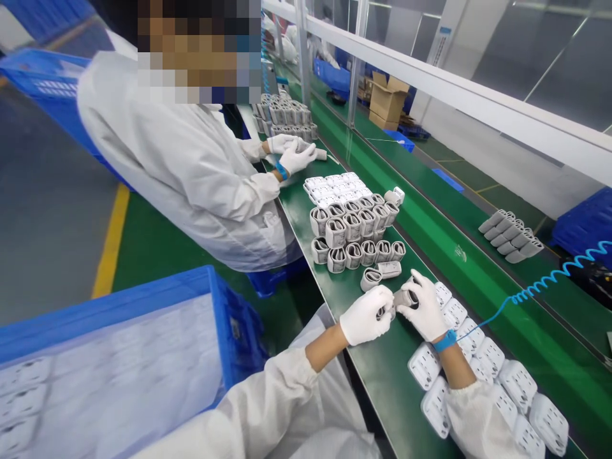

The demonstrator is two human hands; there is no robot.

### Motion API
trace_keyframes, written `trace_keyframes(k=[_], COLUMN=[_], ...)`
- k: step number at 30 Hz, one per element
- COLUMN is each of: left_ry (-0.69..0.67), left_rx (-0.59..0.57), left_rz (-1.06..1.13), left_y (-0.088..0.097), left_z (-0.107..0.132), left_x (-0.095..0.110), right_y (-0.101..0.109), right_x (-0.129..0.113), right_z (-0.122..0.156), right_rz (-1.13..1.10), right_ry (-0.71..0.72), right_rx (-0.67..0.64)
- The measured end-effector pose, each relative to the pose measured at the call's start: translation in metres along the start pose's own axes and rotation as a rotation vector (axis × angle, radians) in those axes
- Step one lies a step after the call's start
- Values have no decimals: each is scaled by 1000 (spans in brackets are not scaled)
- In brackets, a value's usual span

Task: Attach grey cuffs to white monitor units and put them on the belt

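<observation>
My left hand (pixel 368 315), in a white glove, is closed with its fingertips together. What sits in its fingers is mostly covered; only a small dark gap shows. Close beside it, my right hand (pixel 423 306), also gloved and with a blue wrist strap (pixel 445 340), grips a rolled grey cuff (pixel 406 298) between thumb and fingers. Just beyond my hands, a loose rolled cuff (pixel 371 279) and another one (pixel 389 269) lie on the green bench (pixel 377 363). Stacked rows of rolled grey cuffs (pixel 352 226) stand farther back.
White slotted units (pixel 490 357) lie around my right forearm. More white units (pixel 337 187) sit behind the cuffs. A co-worker's gloved hands (pixel 296 155) handle a grey piece. A blue crate (pixel 213 331) stands at my left. The coiled blue cord (pixel 540 287) stretches off right.
</observation>
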State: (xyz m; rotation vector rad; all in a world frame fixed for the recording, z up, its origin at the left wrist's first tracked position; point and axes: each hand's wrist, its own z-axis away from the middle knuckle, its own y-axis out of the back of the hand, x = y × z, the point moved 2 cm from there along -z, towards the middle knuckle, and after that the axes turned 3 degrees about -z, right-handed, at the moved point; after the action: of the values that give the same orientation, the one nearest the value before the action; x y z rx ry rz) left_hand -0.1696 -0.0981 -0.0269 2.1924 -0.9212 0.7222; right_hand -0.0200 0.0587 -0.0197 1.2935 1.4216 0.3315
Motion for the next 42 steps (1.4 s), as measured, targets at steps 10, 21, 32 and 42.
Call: trace_keyframes(k=[10,21,32,42], left_ry=[52,58,-7,-205], left_rx=[-194,-328,-303,-81], left_rz=[-301,-574,-690,-571], left_y=[-1,-10,-6,8], left_z=[-5,-2,9,10], left_x=[-3,-12,-26,-15], right_y=[15,10,5,6], right_x=[34,40,44,25], right_z=[0,-1,5,3], right_rz=[65,-75,-306,-985], right_ry=[-159,-195,-465,-312], right_rx=[152,218,446,254])
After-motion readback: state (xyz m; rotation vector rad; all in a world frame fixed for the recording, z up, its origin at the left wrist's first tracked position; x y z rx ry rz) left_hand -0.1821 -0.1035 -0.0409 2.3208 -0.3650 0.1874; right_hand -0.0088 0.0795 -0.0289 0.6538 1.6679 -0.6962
